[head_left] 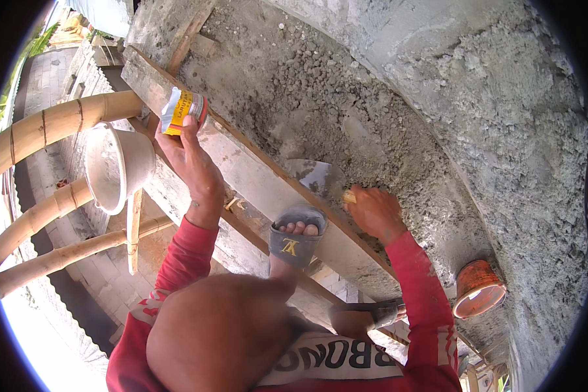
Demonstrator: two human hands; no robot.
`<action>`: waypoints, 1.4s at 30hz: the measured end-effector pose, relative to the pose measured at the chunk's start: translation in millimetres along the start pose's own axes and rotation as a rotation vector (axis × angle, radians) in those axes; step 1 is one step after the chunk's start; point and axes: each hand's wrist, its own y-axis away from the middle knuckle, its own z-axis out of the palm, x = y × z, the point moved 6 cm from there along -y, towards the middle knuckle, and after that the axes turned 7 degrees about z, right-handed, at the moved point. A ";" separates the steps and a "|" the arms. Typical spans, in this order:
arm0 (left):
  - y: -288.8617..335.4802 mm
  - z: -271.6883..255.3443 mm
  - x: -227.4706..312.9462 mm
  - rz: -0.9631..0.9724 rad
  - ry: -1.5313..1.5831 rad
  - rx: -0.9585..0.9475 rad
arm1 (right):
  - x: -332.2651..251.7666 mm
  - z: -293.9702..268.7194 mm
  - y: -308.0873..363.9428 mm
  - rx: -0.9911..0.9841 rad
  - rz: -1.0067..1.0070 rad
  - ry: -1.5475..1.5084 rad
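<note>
My left hand (193, 160) is raised over the planks at the left, its fingers closed round a small yellow, white and red container (183, 112). I cannot tell whether that is a can or a cup. On the right, my right hand (375, 212) grips the pale handle of a trowel (317, 175). The trowel's wet grey blade lies at the plank's edge, against rough grey mortar (359, 140). Lumps and loose grains of mortar spread beyond it. Red sleeves cover both my forearms.
A whitish bucket (137, 160) hangs tilted by the bamboo poles (59, 134) at the left. Long wooden planks (255, 173) run diagonally under my sandalled foot (297, 238), with gaps and a drop between them. An orange bucket (480, 284) lies tipped near the rough wall (503, 130).
</note>
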 end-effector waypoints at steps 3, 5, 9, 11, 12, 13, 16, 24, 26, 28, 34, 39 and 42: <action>-3.3 -6.6 6.1 -0.022 -0.052 0.061 | -37.9 38.6 -69.3 -0.081 -0.162 0.099; -6.0 -11.1 12.3 -0.036 -0.052 0.070 | -63.5 55.3 -94.9 -0.088 -0.193 0.045; -9.0 -12.6 14.6 -0.084 -0.008 0.071 | -93.2 54.7 -134.5 -0.014 -0.050 -0.271; -12.4 -7.6 14.3 -0.074 -0.007 0.055 | -112.1 45.4 -160.8 0.108 -0.034 -0.432; -15.0 -4.1 14.0 -0.067 -0.012 0.040 | -123.2 48.8 -173.1 0.073 -0.008 -0.492; -16.0 -1.2 14.6 -0.055 -0.011 0.035 | -133.8 50.8 -183.2 0.077 0.038 -0.556; -18.2 3.3 19.4 -0.035 -0.006 0.018 | -152.2 42.5 -198.5 0.236 0.090 -0.742; -4.6 6.7 24.8 -0.080 0.010 0.027 | -115.6 40.0 -132.7 -0.034 0.349 -1.871; -3.1 8.2 23.7 -0.050 0.027 0.020 | -108.4 48.4 -94.6 -0.092 0.424 -2.085; -1.8 4.6 21.3 -0.039 0.028 0.043 | -104.2 52.7 -52.3 -0.107 0.446 -2.368; 6.9 5.9 8.7 -0.109 0.054 0.018 | -59.0 12.3 25.9 -0.184 0.557 -1.930; 9.4 38.1 10.8 -0.106 0.099 -0.043 | -70.7 24.4 -74.2 -0.257 0.190 -0.935; 7.3 50.8 21.9 -0.046 0.114 -0.089 | -64.8 64.8 -121.9 -0.053 0.134 -0.826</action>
